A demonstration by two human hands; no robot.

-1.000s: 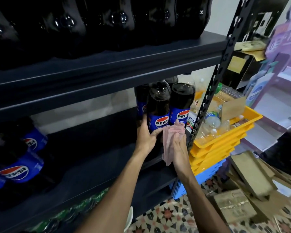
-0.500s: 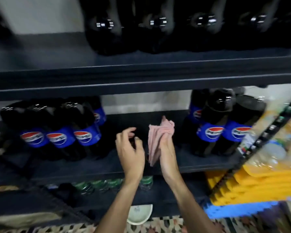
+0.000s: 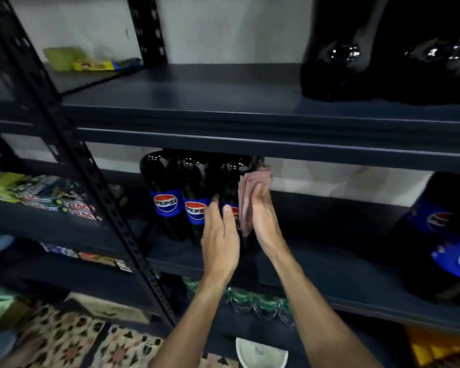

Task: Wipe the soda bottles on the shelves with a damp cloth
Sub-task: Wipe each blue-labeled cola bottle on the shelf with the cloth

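Grip first: the right hand [image 3: 263,216] holds the pink cloth [image 3: 253,185] bunched along its fingers, palm turned to the left, so the fabric lies against the right flank of the nearest soda bottle [image 3: 230,179]; how the thumb pins the cloth is hidden behind the hand. The left hand [image 3: 219,240] holds nothing, its fingers straight and spread a little, their tips at the blue label on the front of that same bottle, and they seem to touch it, though blur makes that uncertain. The bottle thus stands between the two hands, upright, its long axis vertical, its cap end up under the edge of the upper shelf [image 3: 250,115]. It is the rightmost of three standing side by side on the middle shelf [image 3: 329,261], with the middle bottle [image 3: 195,211] just to its left and the left bottle [image 3: 166,203] beyond that. Judging from this, the cloth hand is the nearer one for the wipe and would run up or down the bottle's side, while the bare hand is placed to steady or turn it. Further dark bottles [image 3: 446,235] stand well apart at the right end of the same shelf.
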